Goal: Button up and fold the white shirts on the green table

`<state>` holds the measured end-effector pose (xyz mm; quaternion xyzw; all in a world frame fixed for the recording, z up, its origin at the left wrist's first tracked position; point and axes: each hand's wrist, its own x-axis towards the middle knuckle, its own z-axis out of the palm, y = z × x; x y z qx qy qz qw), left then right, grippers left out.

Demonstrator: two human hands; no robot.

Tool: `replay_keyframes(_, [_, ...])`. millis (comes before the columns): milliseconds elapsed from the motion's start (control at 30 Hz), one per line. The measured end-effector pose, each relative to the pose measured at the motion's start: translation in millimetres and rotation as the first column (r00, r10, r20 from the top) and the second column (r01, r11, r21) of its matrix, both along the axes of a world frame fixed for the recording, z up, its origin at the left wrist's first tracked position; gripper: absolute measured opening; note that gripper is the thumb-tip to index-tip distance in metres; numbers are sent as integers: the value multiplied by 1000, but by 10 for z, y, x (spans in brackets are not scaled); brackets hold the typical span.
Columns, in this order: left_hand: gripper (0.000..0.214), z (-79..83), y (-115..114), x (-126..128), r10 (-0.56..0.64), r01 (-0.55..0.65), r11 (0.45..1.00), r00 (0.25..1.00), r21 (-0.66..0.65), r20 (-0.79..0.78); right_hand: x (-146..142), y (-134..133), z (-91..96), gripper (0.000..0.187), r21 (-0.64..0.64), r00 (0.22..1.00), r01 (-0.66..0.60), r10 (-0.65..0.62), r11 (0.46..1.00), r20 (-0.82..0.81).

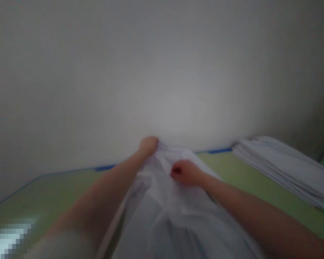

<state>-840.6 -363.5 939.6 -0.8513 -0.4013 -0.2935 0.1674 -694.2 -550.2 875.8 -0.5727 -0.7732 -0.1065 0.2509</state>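
Note:
A crumpled white cloth (162, 212) with loose folds stretches from near my body to the far side of the table; its exact kind is not clear. My left hand (149, 145) is closed on the cloth's far edge, close to the wall. Nearer and to the right, my right hand (187, 173) has its fingers curled in a pinch against the cloth's upper face. Its fingertips are dark and blurred, and the bit of cloth in them is hard to see.
A stack of folded white cloths (286, 169) lies on the right of the green table (67, 190). Behind stands a plain pale wall (162, 72), with blue strips (105, 168) along the table's back edge. A pixelated bright patch covers the lower left corner.

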Motion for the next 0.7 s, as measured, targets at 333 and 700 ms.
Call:
replay_keyframes(333, [29,-62,-1115,-74,-61,65,996,996,58,-69,-198,-1559,-560,38,-166,994,103,-108,981,-21])
replay_keyframes(700, [27,-1253,-2964,-735,-156,88,953,963,-290,-220,-178,-1771,-694,12,-4,980,149,-147,989,137])
